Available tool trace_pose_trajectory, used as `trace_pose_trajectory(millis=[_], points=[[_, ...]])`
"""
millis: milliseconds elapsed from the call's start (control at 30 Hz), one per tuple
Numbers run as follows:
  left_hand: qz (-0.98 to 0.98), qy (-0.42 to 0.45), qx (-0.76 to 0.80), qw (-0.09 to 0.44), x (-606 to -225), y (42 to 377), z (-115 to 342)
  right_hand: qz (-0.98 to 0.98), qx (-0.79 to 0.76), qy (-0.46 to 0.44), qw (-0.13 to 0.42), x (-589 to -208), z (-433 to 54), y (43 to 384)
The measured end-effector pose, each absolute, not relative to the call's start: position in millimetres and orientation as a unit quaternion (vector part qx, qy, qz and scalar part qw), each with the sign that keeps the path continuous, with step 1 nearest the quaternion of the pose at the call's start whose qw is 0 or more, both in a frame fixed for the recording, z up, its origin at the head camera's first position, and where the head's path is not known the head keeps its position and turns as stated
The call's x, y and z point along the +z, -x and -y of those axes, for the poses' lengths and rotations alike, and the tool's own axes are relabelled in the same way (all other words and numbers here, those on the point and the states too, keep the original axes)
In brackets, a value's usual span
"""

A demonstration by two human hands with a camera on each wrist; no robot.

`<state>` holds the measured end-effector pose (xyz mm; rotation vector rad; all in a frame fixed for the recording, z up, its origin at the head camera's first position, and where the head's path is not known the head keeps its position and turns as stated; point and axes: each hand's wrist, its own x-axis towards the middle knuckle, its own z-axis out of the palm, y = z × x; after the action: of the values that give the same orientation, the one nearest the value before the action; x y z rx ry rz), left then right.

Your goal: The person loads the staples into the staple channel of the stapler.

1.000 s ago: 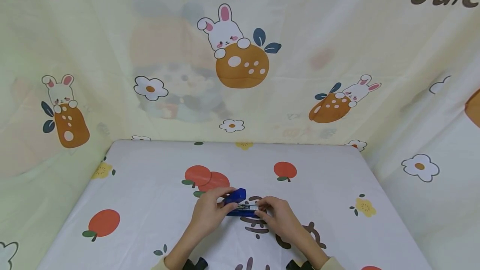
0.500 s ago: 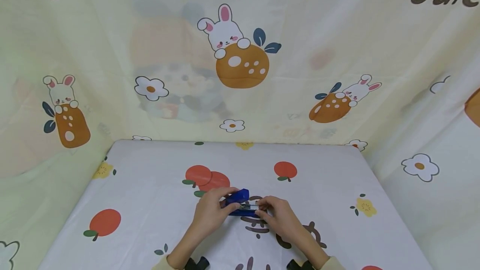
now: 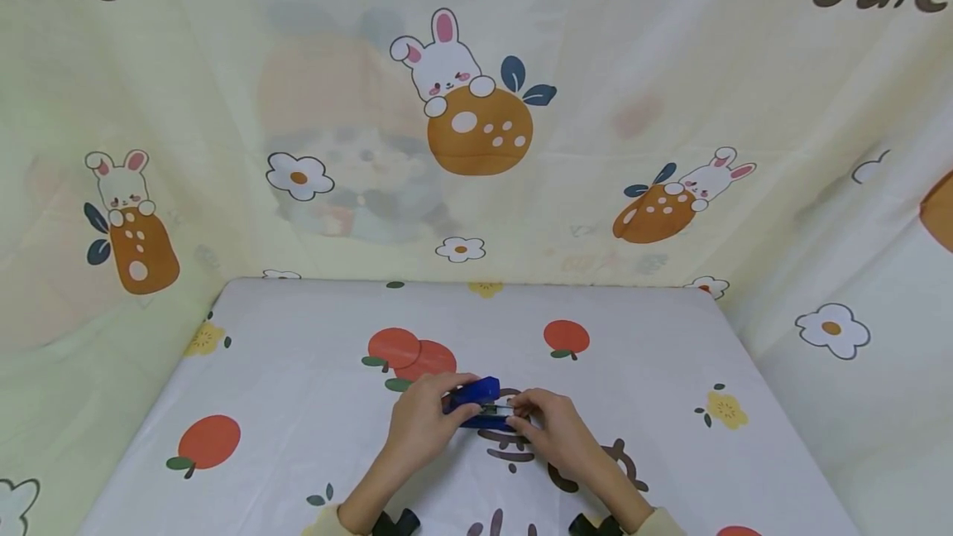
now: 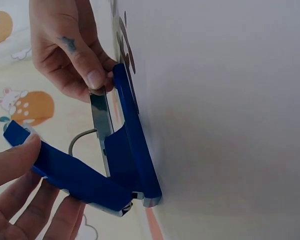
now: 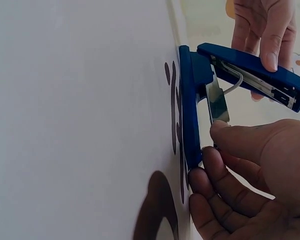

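A blue stapler (image 3: 476, 391) stands on the tablecloth with its top raised from the base. My left hand (image 3: 423, 418) grips the lifted top cover (image 4: 72, 172), thumb on one side and fingers on the other. My right hand (image 3: 557, 435) pinches the front end of the metal staple magazine (image 5: 218, 102) between thumb and fingers, and its lower fingers touch the front of the blue base (image 5: 189, 110). A curved metal wire (image 4: 79, 139) spans the gap between cover and magazine. Whether staples lie inside the magazine is hidden.
The table wears a white cloth (image 3: 298, 370) printed with fruit and flowers. A cream curtain (image 3: 566, 213) with rabbit prints hangs behind it and along both sides. Black wrist straps (image 3: 596, 526) show at the lower edge.
My left hand and the stapler's cover have shifted slightly to the right, and the cover lies at a flatter angle. My right hand stays in place on the magazine.
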<state>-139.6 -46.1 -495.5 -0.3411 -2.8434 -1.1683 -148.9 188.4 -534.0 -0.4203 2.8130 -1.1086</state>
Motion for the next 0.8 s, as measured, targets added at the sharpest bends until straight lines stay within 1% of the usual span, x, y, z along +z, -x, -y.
trace_pose_trajectory(millis=[433,800], points=[[0.933,0.118,-0.338,0.044,-496.5,140.0,40.5,-0.92,-0.363,0.138,0.045,-534.9,-189.0,149.0],[0.94,0.128,-0.313,0.04,-495.6,140.9,34.2,-0.918,-0.372,0.134,0.047,-534.7,-188.6,149.8]])
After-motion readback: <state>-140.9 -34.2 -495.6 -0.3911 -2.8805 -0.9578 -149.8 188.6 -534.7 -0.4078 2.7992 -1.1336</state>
